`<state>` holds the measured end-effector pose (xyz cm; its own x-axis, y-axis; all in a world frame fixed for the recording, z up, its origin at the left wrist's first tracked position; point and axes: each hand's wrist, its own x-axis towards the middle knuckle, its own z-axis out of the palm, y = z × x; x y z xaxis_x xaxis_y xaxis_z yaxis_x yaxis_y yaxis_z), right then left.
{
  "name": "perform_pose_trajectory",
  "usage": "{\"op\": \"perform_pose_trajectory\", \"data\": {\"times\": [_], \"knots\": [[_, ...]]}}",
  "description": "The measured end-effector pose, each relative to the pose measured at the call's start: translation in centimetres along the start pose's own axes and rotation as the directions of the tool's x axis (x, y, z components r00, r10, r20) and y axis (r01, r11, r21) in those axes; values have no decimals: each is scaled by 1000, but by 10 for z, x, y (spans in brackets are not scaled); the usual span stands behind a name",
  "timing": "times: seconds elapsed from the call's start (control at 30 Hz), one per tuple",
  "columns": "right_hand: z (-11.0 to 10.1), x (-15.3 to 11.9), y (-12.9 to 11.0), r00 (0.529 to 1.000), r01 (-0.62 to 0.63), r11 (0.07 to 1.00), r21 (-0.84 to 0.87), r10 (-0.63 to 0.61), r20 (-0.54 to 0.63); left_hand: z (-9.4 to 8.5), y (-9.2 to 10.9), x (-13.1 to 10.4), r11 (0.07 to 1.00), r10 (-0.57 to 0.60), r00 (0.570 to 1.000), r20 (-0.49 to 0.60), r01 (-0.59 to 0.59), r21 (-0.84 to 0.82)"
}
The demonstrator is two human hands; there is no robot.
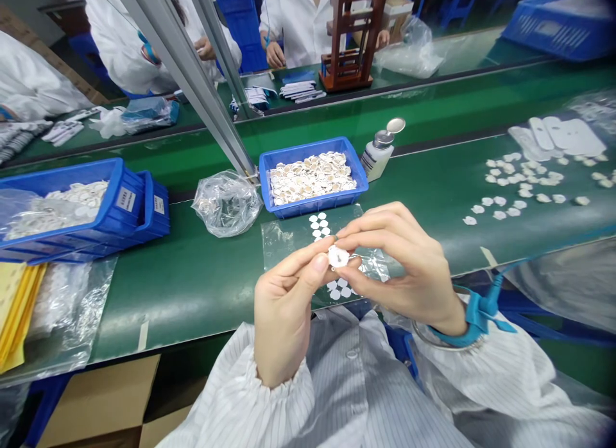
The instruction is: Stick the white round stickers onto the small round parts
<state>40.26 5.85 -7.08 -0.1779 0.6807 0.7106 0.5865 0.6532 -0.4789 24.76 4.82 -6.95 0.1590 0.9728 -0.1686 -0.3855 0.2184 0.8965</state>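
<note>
Between my two hands, a small white round part (339, 257) with a dark mark at its middle is held over the mat. My left hand (293, 294) pinches its left edge between thumb and fingers. The fingers and thumb of my right hand (402, 265) close on its right side. Beneath the hands lies a clear plastic sheet (282, 242) with rows of white discs (341, 292), partly hidden by my fingers. Just beyond, a blue tray (315, 209) holds many white round pieces (310, 177).
An open-lidded bottle (378, 156) stands right of the tray, a crumpled clear bag (227, 203) left. Blue bins (115, 204) and yellow envelopes (14, 313) sit far left. Small white pieces (524, 172) lie at right. Across the metal post (192, 76), people in white coats work.
</note>
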Motion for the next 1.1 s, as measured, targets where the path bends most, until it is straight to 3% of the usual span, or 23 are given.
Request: {"op": "perform_pose_trajectory", "data": {"times": [0.5, 0.7, 0.87, 0.97, 1.1], "knots": [[0, -3, -2, 997, -76, 980, 184, 74, 14, 1, 5, -1, 999, -36, 999, -19, 36, -28], [5, -8, -3, 945, -327, 878, 350, 299, 131, 1, -4, -6, 990, 119, 992, -33, -115, 87], [11, -11, 0, 923, -384, 811, 442, 351, 158, -1, -11, -6, 949, 218, 973, -73, -194, 249], [20, -19, 10, 884, -462, 771, 439, 444, 150, -2, -25, 8, 967, 158, 986, -50, -145, 208], [26, -45, 50, 772, -626, 712, 319, 623, 126, 0, -55, 34, 984, -77, 996, 53, 68, 163]]}}
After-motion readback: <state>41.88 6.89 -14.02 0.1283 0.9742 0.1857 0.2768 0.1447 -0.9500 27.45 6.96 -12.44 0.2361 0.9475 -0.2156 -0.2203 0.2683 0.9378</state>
